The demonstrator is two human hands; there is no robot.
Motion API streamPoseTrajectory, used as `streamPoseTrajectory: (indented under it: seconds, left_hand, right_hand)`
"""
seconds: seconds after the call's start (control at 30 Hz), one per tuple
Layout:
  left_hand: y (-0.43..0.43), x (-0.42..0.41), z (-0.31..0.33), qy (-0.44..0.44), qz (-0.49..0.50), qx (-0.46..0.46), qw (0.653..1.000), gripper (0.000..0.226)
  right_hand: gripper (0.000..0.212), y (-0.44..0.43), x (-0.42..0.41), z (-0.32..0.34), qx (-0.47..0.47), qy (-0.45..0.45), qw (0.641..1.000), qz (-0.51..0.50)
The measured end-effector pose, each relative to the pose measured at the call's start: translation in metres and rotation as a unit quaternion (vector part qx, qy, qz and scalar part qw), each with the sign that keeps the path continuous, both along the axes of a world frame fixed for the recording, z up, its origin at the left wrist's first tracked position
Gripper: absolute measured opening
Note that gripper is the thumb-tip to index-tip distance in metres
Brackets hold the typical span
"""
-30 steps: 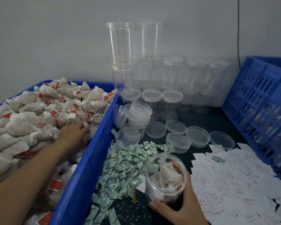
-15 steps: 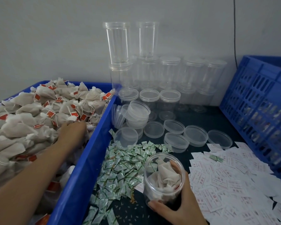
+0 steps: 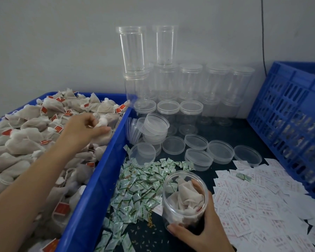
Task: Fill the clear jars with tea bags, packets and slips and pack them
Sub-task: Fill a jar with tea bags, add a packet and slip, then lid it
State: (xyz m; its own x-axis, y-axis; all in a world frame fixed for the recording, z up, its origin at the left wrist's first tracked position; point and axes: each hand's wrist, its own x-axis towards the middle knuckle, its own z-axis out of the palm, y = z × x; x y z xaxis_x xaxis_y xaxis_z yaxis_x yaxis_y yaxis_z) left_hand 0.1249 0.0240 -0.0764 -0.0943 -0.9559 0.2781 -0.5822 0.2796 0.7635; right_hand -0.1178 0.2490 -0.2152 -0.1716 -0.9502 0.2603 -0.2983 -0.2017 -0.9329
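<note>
At 10 o'clock, left hand (image 3: 82,129): thumb and forefinger pinch the white gathered top of one tea bag (image 3: 100,123), on the heap (image 3: 25,140) in the blue bin (image 3: 98,188).
At 5 o'clock, right hand (image 3: 204,231): fingers curled round the lower wall of a clear jar (image 3: 182,197). Jar is open-mouthed, tilted toward the camera, with several tea bags inside.
Green packets (image 3: 140,184) at the jar's 9 o'clock, white slips (image 3: 258,200) at its 3 o'clock.
Loose lids (image 3: 173,144) and stacked empty jars (image 3: 190,82) at 12 o'clock.
Blue crate (image 3: 289,128) at 2 o'clock.
</note>
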Motion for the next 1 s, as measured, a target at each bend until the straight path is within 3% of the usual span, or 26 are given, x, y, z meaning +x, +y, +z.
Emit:
streamPoseTrajectory:
  seconds: [0.13, 0.23, 0.3, 0.4, 0.47, 0.57, 0.63, 0.73, 0.83, 0.9, 1.0]
  left_hand:
    - [0.040, -0.034, 0.034, 0.086, -0.113, 0.005, 0.990, 0.035]
    - [0.073, -0.059, 0.047, 0.143, -0.259, 0.027, 0.955, 0.041]
    - [0.089, -0.073, 0.043, 0.108, -0.328, 0.036, 0.938, 0.035]
    - [0.102, -0.089, 0.027, -0.001, -0.354, -0.009, 0.935, 0.031]
    - [0.102, -0.091, 0.020, -0.040, -0.366, 0.013, 0.930, 0.044]
    - [0.102, -0.089, 0.011, -0.127, -0.421, 0.091, 0.894, 0.076]
    - [0.105, -0.089, 0.002, -0.188, -0.445, 0.107, 0.869, 0.088]
    - [0.111, -0.097, -0.007, -0.201, -0.451, 0.111, 0.862, 0.082]
    - [0.113, -0.095, -0.004, -0.188, -0.484, 0.147, 0.842, 0.080]
    - [0.113, -0.092, -0.002, -0.199, -0.505, 0.160, 0.824, 0.082]
    - [0.113, -0.091, -0.007, -0.236, -0.491, 0.119, 0.830, 0.096]
  right_hand:
    - [0.106, 0.001, -0.001, 0.001, 0.008, -0.009, 1.000, 0.005]
    - [0.104, 0.001, 0.000, 0.002, 0.002, -0.005, 1.000, 0.005]
    - [0.101, 0.002, 0.000, 0.004, 0.004, -0.021, 1.000, 0.013]
    - [0.096, 0.002, -0.001, 0.006, 0.007, -0.032, 0.999, 0.034]
    - [0.101, 0.002, -0.004, 0.008, 0.021, -0.021, 0.998, 0.058]
    - [0.111, 0.006, -0.018, 0.022, 0.078, 0.042, 0.986, 0.140]
    - [0.100, 0.006, -0.034, 0.036, 0.116, 0.050, 0.973, 0.194]
    - [0.061, -0.005, -0.051, 0.047, 0.093, 0.045, 0.989, 0.101]
    - [0.049, -0.028, -0.052, 0.045, 0.041, 0.166, 0.984, -0.039]
    - [0.053, -0.041, -0.045, 0.043, 0.030, 0.225, 0.974, -0.011]
    - [0.059, -0.057, -0.039, 0.042, 0.099, 0.252, 0.960, 0.071]
